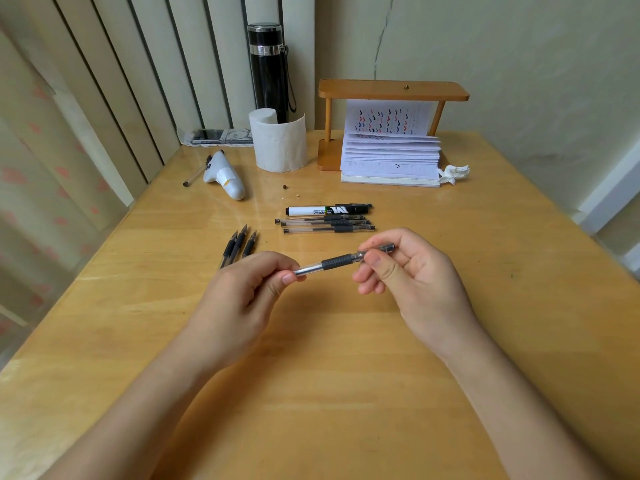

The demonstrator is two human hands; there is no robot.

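Both hands hold one clear gel pen (337, 263) with a black rubber grip above the wooden table (329, 375). My left hand (242, 292) pinches the barrel's left end between thumb and fingers. My right hand (412, 275) pinches the pen's right end, where a dark cap or tip section sits. The pen lies nearly level, tilted slightly up to the right. Behind it, capped gel pens (325, 225) lie in a row beside a black-and-white marker (329, 209). Three uncapped pens (239, 245) lie to the left, tips pointing away.
At the back stand a black flask (268, 69), a tissue roll (280, 142), a wooden stand (393, 90) over a stack of marked papers (391, 157), and a crumpled tissue (455, 173). A white handheld device (225, 176) lies back left. Curtains hang along the left.
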